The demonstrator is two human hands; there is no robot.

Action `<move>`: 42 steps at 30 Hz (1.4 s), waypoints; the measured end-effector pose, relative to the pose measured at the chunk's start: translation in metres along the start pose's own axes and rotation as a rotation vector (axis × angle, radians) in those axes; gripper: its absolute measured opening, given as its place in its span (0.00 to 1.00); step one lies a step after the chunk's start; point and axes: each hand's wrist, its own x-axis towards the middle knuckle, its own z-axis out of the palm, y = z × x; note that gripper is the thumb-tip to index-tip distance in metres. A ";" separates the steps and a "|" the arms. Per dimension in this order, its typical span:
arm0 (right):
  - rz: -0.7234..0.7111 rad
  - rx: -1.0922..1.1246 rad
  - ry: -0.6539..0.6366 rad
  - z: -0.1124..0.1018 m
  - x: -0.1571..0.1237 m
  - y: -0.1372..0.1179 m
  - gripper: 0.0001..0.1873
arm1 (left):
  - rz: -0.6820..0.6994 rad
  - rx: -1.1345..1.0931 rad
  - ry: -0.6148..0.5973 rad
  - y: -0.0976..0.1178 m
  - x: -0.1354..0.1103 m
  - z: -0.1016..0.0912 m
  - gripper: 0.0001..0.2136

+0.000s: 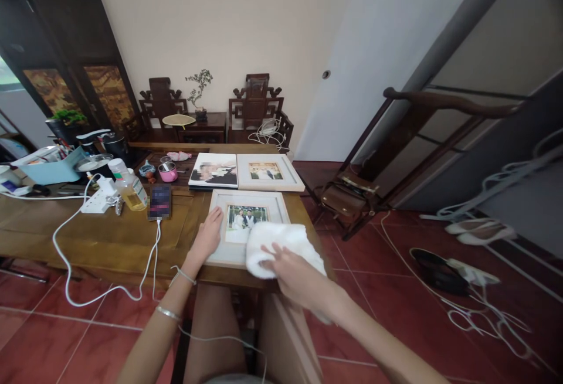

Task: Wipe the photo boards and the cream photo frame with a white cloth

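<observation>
A white-framed photo [237,202] lies flat on the wooden table [88,237] near its front right corner. My left hand [206,237] rests on the frame's left edge with fingers laid flat, holding it down. My right hand [290,275] presses a white cloth [281,243] onto the frame's lower right part, fingers spread over the cloth. The cloth hides that corner of the frame.
Behind lie another white-framed photo [269,173] and a photo print [214,170]. A phone [159,201] on a white charging cable, a power strip [97,201], a bottle [129,187] and a pink cup [168,172] sit to the left. A dark wooden chair [373,161] stands to the right.
</observation>
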 end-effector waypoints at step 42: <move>0.172 -0.142 0.257 0.007 0.110 0.078 0.31 | -0.017 -0.005 -0.112 0.008 -0.003 -0.012 0.31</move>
